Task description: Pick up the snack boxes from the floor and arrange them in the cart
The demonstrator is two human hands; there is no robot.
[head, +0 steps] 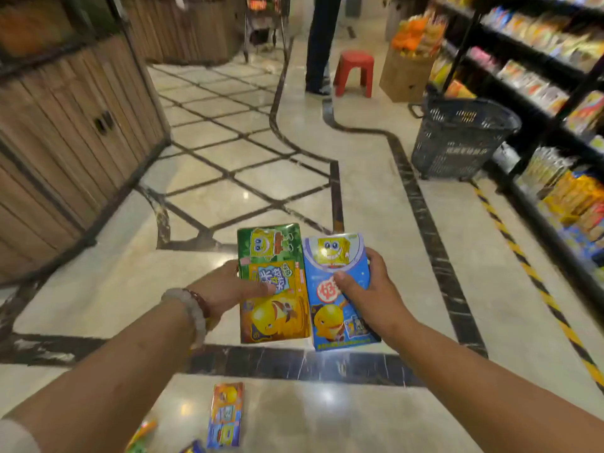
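Note:
My left hand grips a green and yellow snack box by its left edge, thumb across the front. My right hand grips a blue snack box by its right side, thumb on the front. Both boxes are held upright side by side, above the floor, their inner edges touching. Another snack box lies flat on the floor near my feet, with parts of two more boxes at the bottom edge. The dark basket cart stands ahead on the right by the shelves.
Stocked shelves line the right side behind a yellow-black floor stripe. A wooden counter fills the left. A red stool, a cardboard bin and a standing person's legs are farther up the aisle.

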